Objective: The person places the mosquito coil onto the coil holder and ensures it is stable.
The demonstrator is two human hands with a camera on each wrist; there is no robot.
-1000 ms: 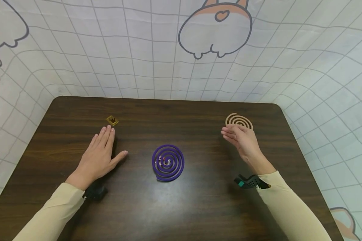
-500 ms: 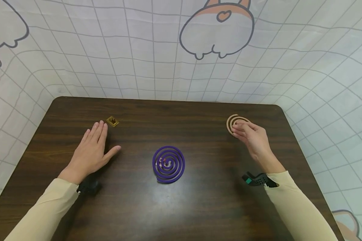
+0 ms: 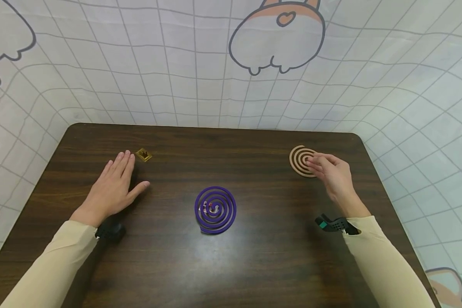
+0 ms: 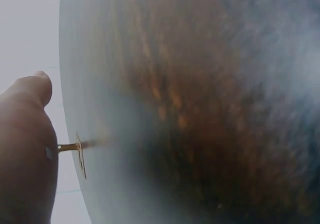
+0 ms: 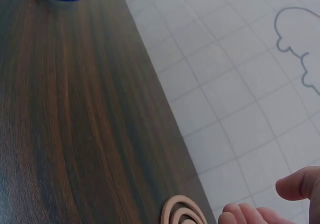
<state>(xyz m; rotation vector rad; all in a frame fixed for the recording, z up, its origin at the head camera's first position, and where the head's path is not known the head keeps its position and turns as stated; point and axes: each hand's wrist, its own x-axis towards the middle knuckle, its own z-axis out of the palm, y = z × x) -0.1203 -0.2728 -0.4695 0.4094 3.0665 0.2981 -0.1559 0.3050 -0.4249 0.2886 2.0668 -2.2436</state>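
Note:
Flat on the right back of the brown table lies a tan mosquito coil (image 3: 298, 164). My right hand (image 3: 332, 177) hovers over its right edge, fingers together and covering part of the rings. The right wrist view has thumb and fingers apart beside the coil (image 5: 181, 199), nothing between them. My left hand (image 3: 109, 188) is spread palm down at the left, thumb out to the side. Just beyond its fingertips is a small gold metal coil stand (image 3: 143, 155), its prong sticking up in the left wrist view. A purple mosquito coil (image 3: 215, 219) lies at mid-table.
A small printed piece (image 3: 204, 208) shows through the purple coil's rings. The dark wood table (image 3: 254, 265) has rounded back corners. A white gridded curtain (image 3: 177, 64) with cartoon drawings hangs behind it and down both sides.
My right hand has drawn to the right across the tan coil, uncovering its left rings. My left hand has slid a little left, away from the gold stand. Both coils stay in place.

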